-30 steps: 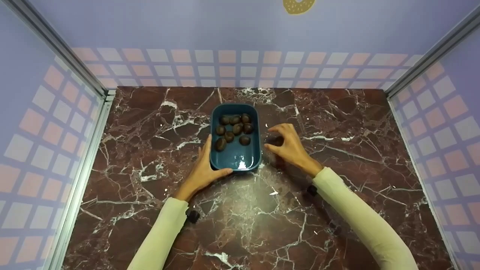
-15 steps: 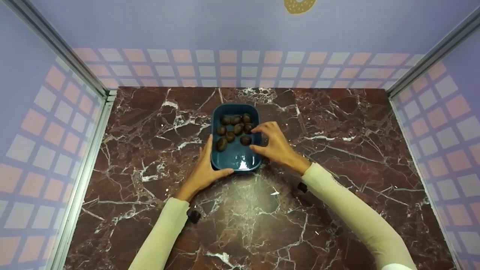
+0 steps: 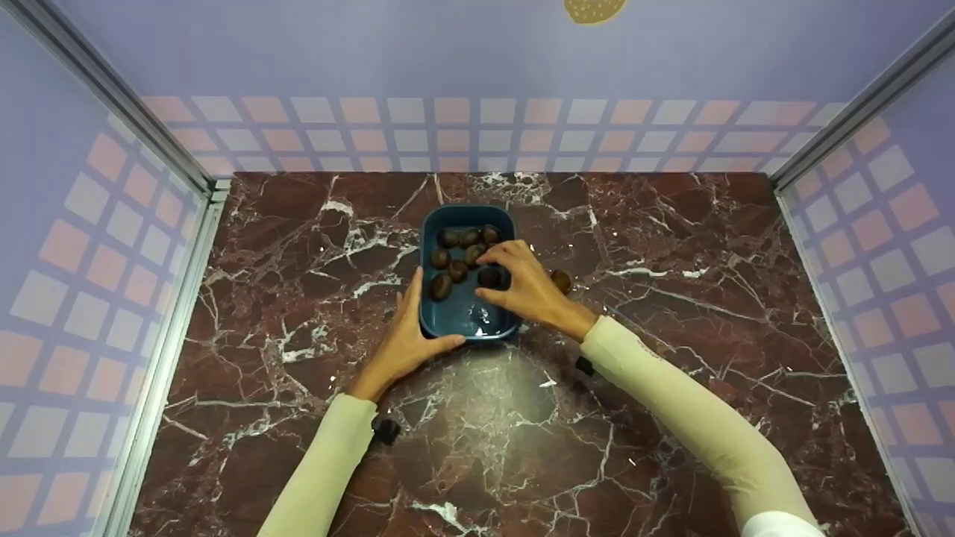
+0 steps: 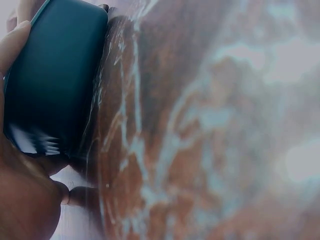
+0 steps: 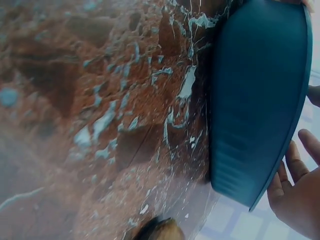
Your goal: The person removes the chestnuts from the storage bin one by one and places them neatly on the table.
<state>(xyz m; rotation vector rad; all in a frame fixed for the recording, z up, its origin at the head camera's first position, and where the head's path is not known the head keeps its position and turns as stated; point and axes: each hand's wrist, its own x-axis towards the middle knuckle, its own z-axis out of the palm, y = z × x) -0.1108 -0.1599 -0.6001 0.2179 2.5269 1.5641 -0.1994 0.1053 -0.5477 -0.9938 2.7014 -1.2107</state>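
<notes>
A dark teal rectangular container (image 3: 468, 319) with several brown chestnuts (image 3: 441, 286) inside stands on the marbled table. My left hand (image 3: 403, 339) holds its near left corner, fingers along the left wall and thumb at the near rim. Reaching over the right wall, my right hand (image 3: 526, 287) has thumb and forefinger apart, on either side of one chestnut (image 3: 489, 278) lying in the container. Another chestnut (image 3: 561, 281) lies on the table just right of my right hand, and part of this loose chestnut (image 5: 167, 231) shows in the right wrist view.
The dark red marbled table (image 3: 671, 335) has walls on its left, right and far sides. The far wall (image 3: 477, 127) carries pink and white squares. A metal frame strip (image 3: 160, 358) runs along the left edge.
My right hand has moved left from beside the container to over its inside. The chestnut on the table, mostly hidden by the hand before, now shows. My left hand has stayed put.
</notes>
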